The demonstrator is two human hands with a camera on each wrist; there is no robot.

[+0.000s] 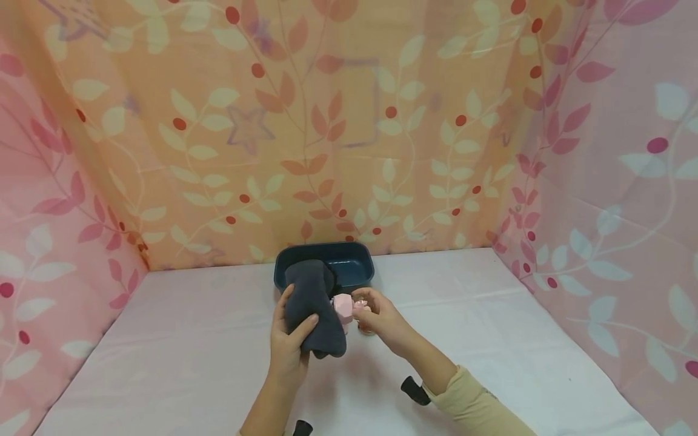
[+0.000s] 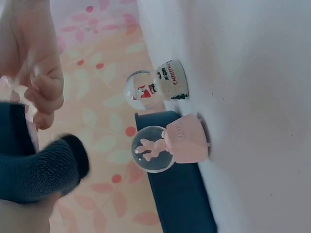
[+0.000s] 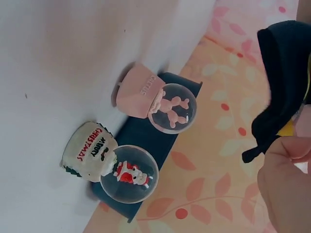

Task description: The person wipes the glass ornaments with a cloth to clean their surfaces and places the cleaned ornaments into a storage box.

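Observation:
My left hand [image 1: 291, 345] grips a folded, fuzzy dark grey-blue cloth [image 1: 313, 309], thumb across its front. Beside the cloth is a faceted pink object [image 1: 343, 307], partly covered by it. My right hand [image 1: 387, 321] has thumb and fingers curled in a pinch at the pink object's right side; its full shape is hidden. In the right wrist view, a small yellow patch [image 3: 285, 128] shows between cloth and fingers. Below the hands, a pink-based snow globe [image 2: 187, 139] and a white-based Christmas snow globe [image 3: 90, 153] stand upright on the table.
A dark blue rectangular bin [image 1: 357, 249] sits at the table's back, against the flowered curtain [image 1: 338, 121]. Both snow globes stand in front of it. White cloth covers the table [image 1: 191, 345]; pink curtains flank it. Black pieces [image 1: 415, 391] show by the wrists.

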